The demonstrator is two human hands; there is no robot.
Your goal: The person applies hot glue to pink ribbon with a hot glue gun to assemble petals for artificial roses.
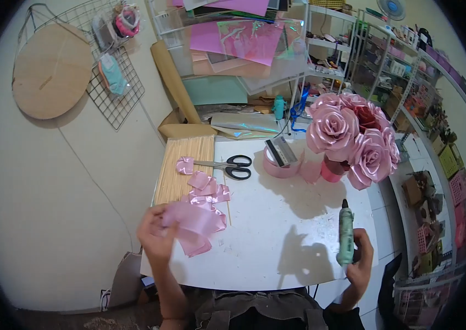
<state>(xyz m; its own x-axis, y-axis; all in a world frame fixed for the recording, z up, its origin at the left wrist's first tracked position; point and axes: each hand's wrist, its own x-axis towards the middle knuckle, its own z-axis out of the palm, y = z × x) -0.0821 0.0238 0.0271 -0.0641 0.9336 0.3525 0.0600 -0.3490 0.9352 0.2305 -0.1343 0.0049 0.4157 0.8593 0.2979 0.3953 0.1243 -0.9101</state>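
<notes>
Pinched in my left hand (159,231) is a piece of pink satin ribbon (194,219), blurred by motion and held over the table's left side. My right hand (359,258) grips a green glue gun (346,234) near the right edge, its dark nozzle pointing away from me. Beyond my left hand lie several cut ribbon pieces (202,181), partly covering a bundle of thin wooden sticks (189,148). Black-handled scissors (236,166) rest beside them. A roll of pink ribbon (278,169) has a card-like box (281,151) on it.
A bunch of pink satin roses (332,132) rises from a pink holder (332,170) at the table's back right. Rolled brown paper (175,82) leans at the back left. Shelves (425,110) line the right side. The white table (266,247) carries shadows in front.
</notes>
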